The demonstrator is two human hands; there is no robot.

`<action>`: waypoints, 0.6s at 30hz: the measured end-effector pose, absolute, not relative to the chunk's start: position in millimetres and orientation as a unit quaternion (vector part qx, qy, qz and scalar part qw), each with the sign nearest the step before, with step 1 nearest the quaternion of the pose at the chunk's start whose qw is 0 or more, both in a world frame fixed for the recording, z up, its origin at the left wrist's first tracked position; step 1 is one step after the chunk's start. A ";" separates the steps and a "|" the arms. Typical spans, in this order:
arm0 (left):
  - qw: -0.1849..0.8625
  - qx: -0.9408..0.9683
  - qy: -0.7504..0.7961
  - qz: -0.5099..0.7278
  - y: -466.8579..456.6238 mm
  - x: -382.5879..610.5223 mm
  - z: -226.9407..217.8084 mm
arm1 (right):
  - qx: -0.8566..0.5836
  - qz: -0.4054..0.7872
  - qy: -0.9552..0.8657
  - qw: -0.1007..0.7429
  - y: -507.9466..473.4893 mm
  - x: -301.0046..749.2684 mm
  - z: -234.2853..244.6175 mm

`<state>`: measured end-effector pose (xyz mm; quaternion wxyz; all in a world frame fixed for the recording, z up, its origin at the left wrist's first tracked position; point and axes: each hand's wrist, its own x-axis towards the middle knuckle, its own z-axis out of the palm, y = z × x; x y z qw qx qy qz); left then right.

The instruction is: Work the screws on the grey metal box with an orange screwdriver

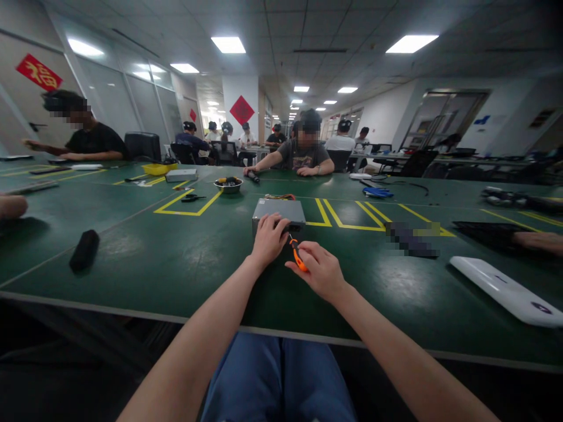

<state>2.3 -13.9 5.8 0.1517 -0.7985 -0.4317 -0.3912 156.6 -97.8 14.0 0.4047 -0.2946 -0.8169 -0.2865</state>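
Note:
A grey metal computer power supply sits on the green table in front of me, with coloured wires bunched behind it. My left hand grips its near side, fingers bent over the front and the top edge. In my right hand is a screwdriver with an orange and black handle. Its shaft slants up and left toward the box's front face, close to my left fingertips. Whether the tip touches a screw is too small to tell.
A dark block lies left; a white device lies right. Beyond are a metal bowl, a yellow tray and blue cable. A co-worker sits opposite; another person's hand is at right.

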 end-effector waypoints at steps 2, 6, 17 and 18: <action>0.156 -0.806 -0.427 -0.379 -13.3 2.3 4.7 | -0.300 -0.267 -0.813 0.421 -97.3 155.1 13.4; 0.171 -0.808 -0.423 -0.373 -12.1 3.0 2.7 | -0.301 -0.251 -0.811 0.434 -96.9 151.2 13.3; 0.195 -0.799 -0.428 -0.374 -7.4 1.1 0.2 | -0.202 -0.286 -0.865 0.359 -107.5 156.4 18.5; 0.190 -0.800 -0.428 -0.375 -7.9 0.9 0.9 | -0.193 -0.291 -0.865 0.359 -107.8 156.9 18.5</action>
